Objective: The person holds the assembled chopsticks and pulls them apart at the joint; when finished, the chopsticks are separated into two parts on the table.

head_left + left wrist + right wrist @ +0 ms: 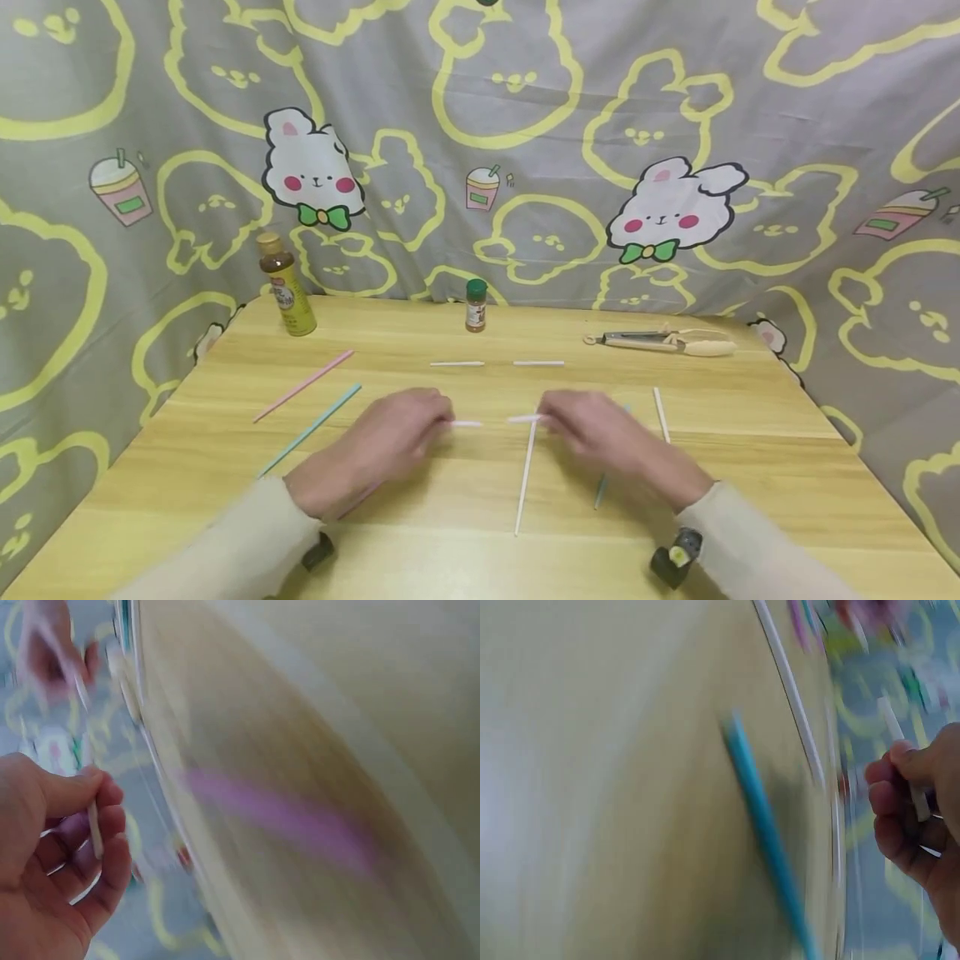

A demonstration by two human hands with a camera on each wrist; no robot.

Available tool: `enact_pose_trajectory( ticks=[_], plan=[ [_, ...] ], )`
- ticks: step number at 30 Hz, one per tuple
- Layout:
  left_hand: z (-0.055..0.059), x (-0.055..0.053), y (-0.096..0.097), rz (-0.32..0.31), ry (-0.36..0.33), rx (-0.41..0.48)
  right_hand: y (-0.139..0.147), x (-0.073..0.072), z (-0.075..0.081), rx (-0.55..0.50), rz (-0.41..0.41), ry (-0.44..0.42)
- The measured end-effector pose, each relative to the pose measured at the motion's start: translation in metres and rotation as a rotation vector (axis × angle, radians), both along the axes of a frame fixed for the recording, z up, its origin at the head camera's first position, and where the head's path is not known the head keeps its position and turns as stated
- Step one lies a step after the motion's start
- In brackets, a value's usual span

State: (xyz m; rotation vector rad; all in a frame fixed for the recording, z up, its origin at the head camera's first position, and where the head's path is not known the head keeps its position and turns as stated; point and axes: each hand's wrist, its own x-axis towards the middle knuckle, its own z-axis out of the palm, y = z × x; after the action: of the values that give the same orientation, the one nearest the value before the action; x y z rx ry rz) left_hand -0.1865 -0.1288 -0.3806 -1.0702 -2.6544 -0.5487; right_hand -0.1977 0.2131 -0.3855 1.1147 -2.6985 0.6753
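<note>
In the head view my left hand (390, 437) pinches a short white straw piece (467, 423) above the middle of the table; the left wrist view shows this straw piece (95, 829) between thumb and fingers. My right hand (600, 429) pinches another short white straw piece (522, 418), whose end points at the left one across a small gap. Below the right hand lie a long white straw (526, 483) and a partly hidden blue straw (602, 492). A pink straw (285, 821) lies under the left hand, blurred in the left wrist view.
Two short white pieces (457, 363) lie farther back. A pink straw (303, 387) and a blue straw (311, 429) lie at left, a white straw (661, 414) at right. A yellow-labelled bottle (292, 296), a green-capped spice jar (476, 307) and tongs (660, 340) are at the back.
</note>
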Motion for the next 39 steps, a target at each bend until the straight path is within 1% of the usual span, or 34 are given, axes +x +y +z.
enact_pose_trajectory(
  ticks=[2,4,5,7,10,12,17,20,24,28,33,35,39],
  plan=[
    [0.001,-0.003,-0.016,0.063,-0.009,0.023,0.021,-0.002,0.001,-0.017,-0.088,0.012],
    [0.003,-0.006,-0.034,0.136,-0.036,0.046,0.042,-0.004,0.003,-0.036,-0.18,0.004],
    [0.004,-0.009,-0.041,0.155,-0.041,0.052,0.05,-0.005,0.003,-0.039,-0.213,0.001],
    [0.006,-0.014,-0.049,0.162,-0.04,0.056,0.06,-0.008,0.004,-0.043,-0.249,-0.005],
    [0.007,-0.022,-0.051,0.144,-0.024,0.041,0.064,-0.014,0.004,-0.052,-0.267,0.0],
    [0.005,-0.029,-0.047,0.132,-0.019,0.025,0.062,-0.018,0.003,-0.061,-0.279,0.009],
    [-0.001,-0.046,-0.029,0.11,-0.05,-0.019,0.051,-0.033,-0.001,-0.046,-0.299,0.044],
    [-0.003,-0.055,-0.018,0.094,-0.043,-0.046,0.042,-0.043,-0.002,-0.03,-0.3,0.049],
    [-0.005,-0.065,-0.003,0.074,-0.032,-0.08,0.028,-0.056,-0.006,0.001,-0.279,0.048],
    [-0.007,-0.073,0.009,0.063,-0.046,-0.097,0.016,-0.067,-0.011,0.038,-0.238,0.048],
    [-0.014,-0.083,0.019,0.061,-0.019,-0.138,0.006,-0.074,-0.015,0.069,-0.214,0.015],
    [-0.016,-0.087,0.023,0.063,-0.022,-0.157,0.005,-0.075,-0.016,0.072,-0.219,-0.008],
    [-0.017,-0.091,0.031,0.08,-0.049,-0.183,0.003,-0.078,-0.021,0.079,-0.234,-0.045]
  ],
)
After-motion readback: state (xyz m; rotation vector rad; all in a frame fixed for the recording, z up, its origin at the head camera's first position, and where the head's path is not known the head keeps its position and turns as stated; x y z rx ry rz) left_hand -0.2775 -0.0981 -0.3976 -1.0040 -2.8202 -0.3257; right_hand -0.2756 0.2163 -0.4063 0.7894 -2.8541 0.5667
